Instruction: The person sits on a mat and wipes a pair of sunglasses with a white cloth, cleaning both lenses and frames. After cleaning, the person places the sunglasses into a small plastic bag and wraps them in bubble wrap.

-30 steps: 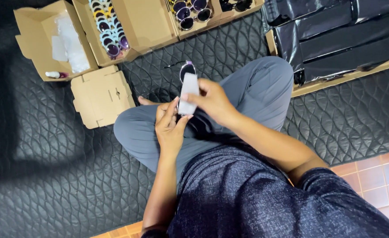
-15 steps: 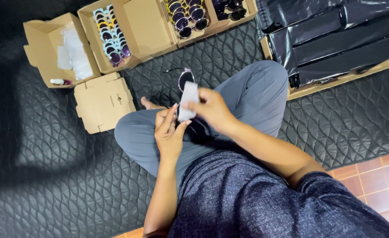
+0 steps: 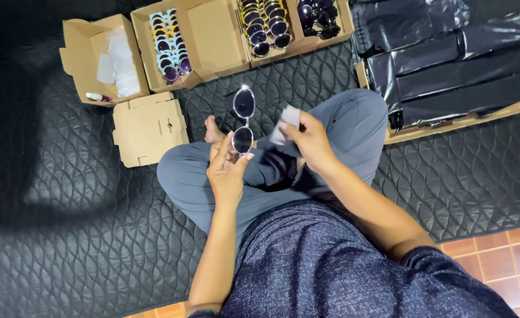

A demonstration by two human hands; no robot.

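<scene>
We hold the sunglasses (image 3: 243, 121) above our lap, left hand (image 3: 227, 171) fingers clamped on one lens rim, right hand (image 3: 310, 138) fingers closed on a cloth (image 3: 284, 123) beside them; wiping seems next.

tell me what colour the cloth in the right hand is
Light grey-white; the cloth shows best in the head view.

Open cardboard boxes of sunglasses (image 3: 171, 50), a folded flat box (image 3: 148, 126), black bags (image 3: 448, 65), quilted mat (image 3: 65, 235).
</scene>
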